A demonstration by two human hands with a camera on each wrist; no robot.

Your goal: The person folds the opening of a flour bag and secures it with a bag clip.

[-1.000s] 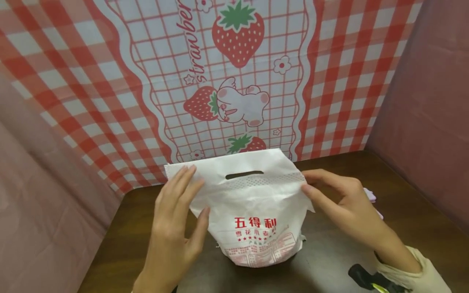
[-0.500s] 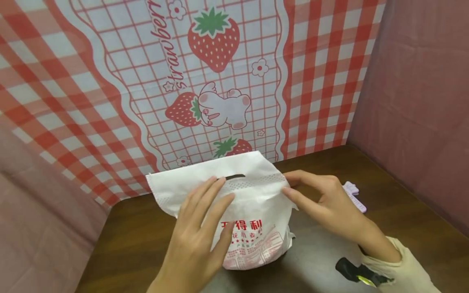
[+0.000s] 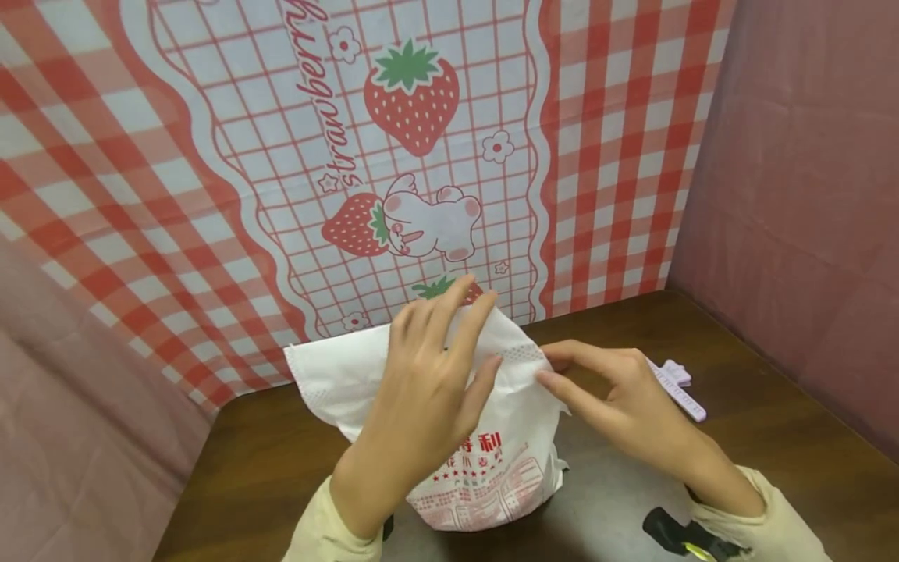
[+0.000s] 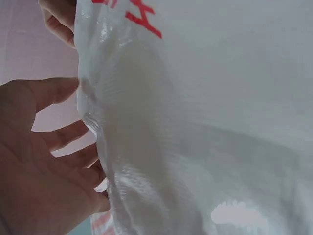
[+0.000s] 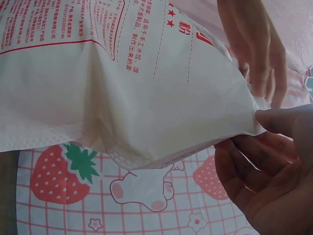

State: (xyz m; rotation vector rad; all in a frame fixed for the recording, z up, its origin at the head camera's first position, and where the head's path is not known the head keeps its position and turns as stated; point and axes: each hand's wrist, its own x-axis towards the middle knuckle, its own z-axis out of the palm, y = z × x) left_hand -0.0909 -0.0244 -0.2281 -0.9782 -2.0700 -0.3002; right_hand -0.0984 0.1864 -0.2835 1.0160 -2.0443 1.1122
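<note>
A white flour bag with red printing stands upright on the table, its flat top sagging out to the left. My right hand pinches the bag's upper right edge between thumb and fingers, which the right wrist view shows close up. Across the front of the bag reaches my left hand, fingers mostly straight and spread, fingertips at the top edge. It covers most of the handle slot and part of the lettering. In the left wrist view, the left thumb and fingertips lie right at the bag's edge.
A small lilac plastic piece lies on the dark wooden table, beyond the right hand. Behind the bag hangs a red-and-white strawberry cloth. Pinkish curtains close off both sides.
My left hand has moved from the bag's left edge rightward and up across its front to the top middle. The right hand keeps its pinch. The head view has shifted a little.
</note>
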